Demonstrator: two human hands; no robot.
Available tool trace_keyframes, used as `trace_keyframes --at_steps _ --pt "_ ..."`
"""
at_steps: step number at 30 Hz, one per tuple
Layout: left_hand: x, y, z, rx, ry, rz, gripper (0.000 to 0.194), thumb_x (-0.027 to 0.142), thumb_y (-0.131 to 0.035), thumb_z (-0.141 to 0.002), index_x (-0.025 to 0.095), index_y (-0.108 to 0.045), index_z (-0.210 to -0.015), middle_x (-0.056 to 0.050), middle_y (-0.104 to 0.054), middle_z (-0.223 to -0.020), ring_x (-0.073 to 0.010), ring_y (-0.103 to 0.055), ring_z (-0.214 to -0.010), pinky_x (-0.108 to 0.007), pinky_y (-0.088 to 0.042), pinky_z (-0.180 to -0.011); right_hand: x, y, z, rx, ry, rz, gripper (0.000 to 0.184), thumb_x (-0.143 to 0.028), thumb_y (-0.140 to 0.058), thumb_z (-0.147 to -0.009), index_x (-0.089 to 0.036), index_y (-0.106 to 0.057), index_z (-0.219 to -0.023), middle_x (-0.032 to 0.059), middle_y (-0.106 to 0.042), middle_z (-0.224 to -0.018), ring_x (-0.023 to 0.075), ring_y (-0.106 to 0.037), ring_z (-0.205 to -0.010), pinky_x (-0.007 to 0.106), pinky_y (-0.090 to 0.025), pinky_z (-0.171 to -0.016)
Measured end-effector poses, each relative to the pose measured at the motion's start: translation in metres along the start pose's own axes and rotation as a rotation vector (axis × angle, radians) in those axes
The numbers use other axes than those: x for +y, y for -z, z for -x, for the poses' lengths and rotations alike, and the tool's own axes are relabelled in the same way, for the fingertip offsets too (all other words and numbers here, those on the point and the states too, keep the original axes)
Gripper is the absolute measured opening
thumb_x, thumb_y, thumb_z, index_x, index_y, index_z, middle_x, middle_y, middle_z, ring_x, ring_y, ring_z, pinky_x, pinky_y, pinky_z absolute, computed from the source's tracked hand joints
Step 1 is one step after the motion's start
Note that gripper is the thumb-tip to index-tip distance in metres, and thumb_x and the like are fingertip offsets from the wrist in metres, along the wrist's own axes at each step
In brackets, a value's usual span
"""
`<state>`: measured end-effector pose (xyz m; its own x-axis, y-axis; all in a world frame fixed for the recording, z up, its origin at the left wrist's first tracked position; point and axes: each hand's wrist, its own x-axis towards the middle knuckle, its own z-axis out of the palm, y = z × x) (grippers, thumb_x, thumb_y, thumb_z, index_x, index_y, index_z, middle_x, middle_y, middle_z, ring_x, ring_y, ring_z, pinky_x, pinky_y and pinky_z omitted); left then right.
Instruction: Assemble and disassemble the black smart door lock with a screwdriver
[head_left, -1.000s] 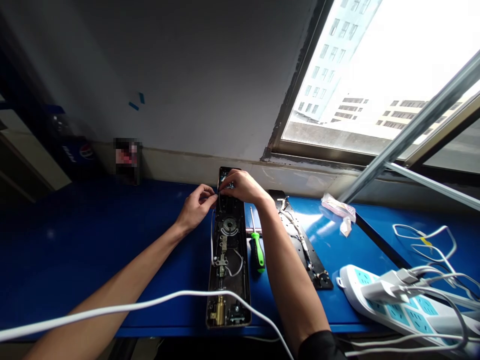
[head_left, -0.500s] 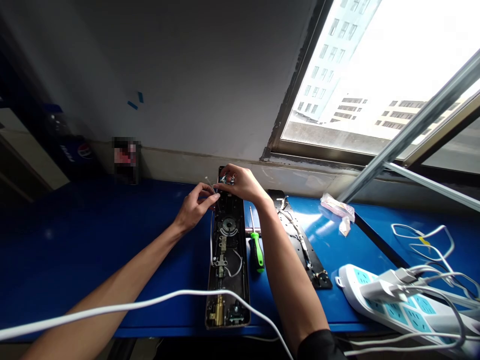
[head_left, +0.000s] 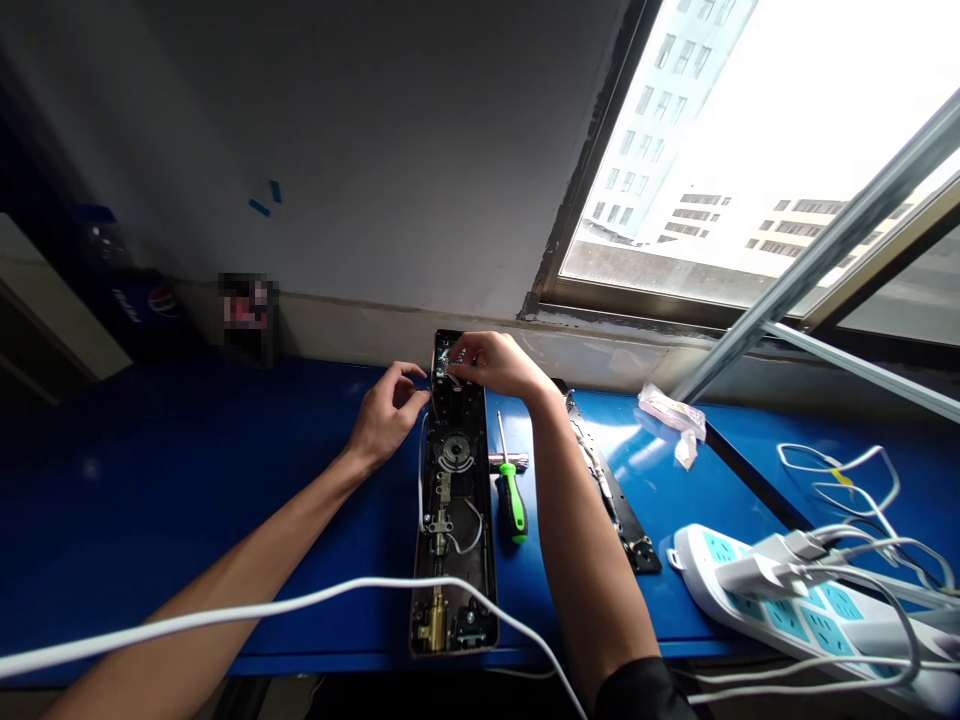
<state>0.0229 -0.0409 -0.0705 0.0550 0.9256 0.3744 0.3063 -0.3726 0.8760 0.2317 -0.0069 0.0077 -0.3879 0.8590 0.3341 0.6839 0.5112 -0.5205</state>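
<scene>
So my left hand (head_left: pixel 386 415) is sitting just beside the top end of an electronic door lock panel (head_left: pixel 454 520), fingers loosely curled and not clearly gripping anything, though I can't tell for sure. My right hand (head_left: pixel 495 365) is reaching across with its fingertips (head_left: pixel 455 367) down on the small circuit board (head_left: pixel 448 352) at the panel's top end; whether it's pinching a wire there is too small to tell. The panel is lying lengthwise on a blue workbench (head_left: pixel 225 480), open side up, with a thin white wire (head_left: pixel 471 530) looping through it. Right beside it a green-handled screwdriver (head_left: pixel 512 505) is lying on the bench, with a black metal plate (head_left: pixel 626 510) just past that. A thick white cable (head_left: pixel 300 603) is running over my left forearm, and a socket power strip (head_left: pixel 757 600) is sitting at the right, plugs in, under a tangle of white cords.
</scene>
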Motion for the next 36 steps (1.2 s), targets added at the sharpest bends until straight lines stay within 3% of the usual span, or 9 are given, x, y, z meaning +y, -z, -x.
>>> trace_keyframes --at_steps 4,7,11,13,19,27,32,36 --pt "0.01 -0.001 0.006 0.107 -0.201 -0.138 0.025 0.035 -0.063 -0.089 0.023 -0.067 -0.111 -0.009 -0.06 -0.119 -0.0278 -0.063 -0.113 -0.042 -0.055 -0.095 0.007 0.011 0.006 -0.084 -0.047 0.033 0.015 -0.027 -0.082 -0.077 -0.02 -0.08 -0.09 -0.0014 -0.069 -0.073 0.0109 -0.055 -0.065 0.025 -0.039 -0.062" --pt "0.014 -0.005 0.011 0.027 -0.271 -0.142 0.033 0.034 -0.063 -0.091 0.024 -0.065 -0.123 -0.011 -0.057 -0.137 -0.0298 -0.057 -0.131 -0.045 -0.053 -0.106 0.01 0.015 0.008 -0.127 -0.069 0.035 0.014 -0.022 -0.079 -0.078 -0.021 -0.081 -0.091 -0.0019 -0.069 -0.073 0.0109 -0.057 -0.065 0.025 -0.041 -0.063" --pt "0.013 -0.012 0.016 -0.074 -0.265 -0.173 0.044 0.034 -0.064 -0.092 0.026 -0.06 -0.135 -0.012 -0.052 -0.153 -0.0321 -0.051 -0.144 -0.051 -0.048 -0.117 0.011 0.02 0.012 -0.153 -0.108 0.027 0.012 -0.016 -0.077 -0.076 -0.021 -0.077 -0.087 -0.0028 -0.068 -0.071 0.0112 -0.06 -0.065 0.025 -0.044 -0.063" --pt "0.012 -0.015 0.018 -0.097 -0.272 -0.2 0.046 0.034 -0.065 -0.092 0.027 -0.059 -0.137 -0.012 -0.049 -0.158 -0.033 -0.049 -0.147 -0.053 -0.044 -0.121 0.01 0.025 0.015 -0.186 -0.152 0.013 0.009 -0.016 -0.078 -0.075 -0.021 -0.072 -0.081 -0.0033 -0.068 -0.069 0.0113 -0.062 -0.059 0.026 -0.045 -0.059" --pt "0.011 -0.015 0.019 -0.111 -0.322 -0.185 0.043 0.033 -0.064 -0.094 0.027 -0.06 -0.137 -0.01 -0.049 -0.161 -0.0326 -0.048 -0.149 -0.052 -0.043 -0.122 0.0 0.034 0.023 -0.313 -0.27 -0.037 0.026 -0.016 -0.08 -0.077 -0.022 -0.055 -0.073 -0.0029 -0.071 -0.064 0.0148 -0.07 -0.054 0.027 -0.054 -0.056" --pt "0.01 -0.016 0.018 -0.109 -0.338 -0.21 0.046 0.032 -0.066 -0.093 0.025 -0.06 -0.138 -0.013 -0.048 -0.162 -0.0331 -0.044 -0.152 -0.054 -0.038 -0.126 -0.016 0.012 0.008 -0.343 -0.355 0.131 0.032 -0.005 -0.079 -0.069 -0.023 -0.052 -0.062 -0.0032 -0.063 -0.05 0.0171 -0.067 -0.05 0.028 -0.048 -0.052" --pt "0.008 -0.017 0.018 -0.13 -0.31 -0.174 0.046 0.035 -0.064 -0.094 0.026 -0.059 -0.139 -0.012 -0.045 -0.164 -0.0333 -0.043 -0.153 -0.053 -0.042 -0.123 -0.023 0.012 0.007 -0.349 -0.375 0.217 0.022 -0.003 -0.072 -0.07 -0.022 -0.062 -0.076 -0.001 -0.069 -0.06 0.0178 -0.07 -0.055 0.027 -0.051 -0.054" --pt "0.004 -0.018 0.019 -0.129 -0.298 -0.187 0.048 0.039 -0.064 -0.095 0.027 -0.058 -0.141 -0.011 -0.041 -0.166 -0.0345 -0.041 -0.154 -0.055 -0.043 -0.122 -0.039 0.015 0.01 -0.318 -0.387 0.343 0.028 -0.003 -0.071 -0.067 -0.02 -0.069 -0.089 0.0046 -0.075 -0.075 0.0213 -0.073 -0.066 0.027 -0.05 -0.057"
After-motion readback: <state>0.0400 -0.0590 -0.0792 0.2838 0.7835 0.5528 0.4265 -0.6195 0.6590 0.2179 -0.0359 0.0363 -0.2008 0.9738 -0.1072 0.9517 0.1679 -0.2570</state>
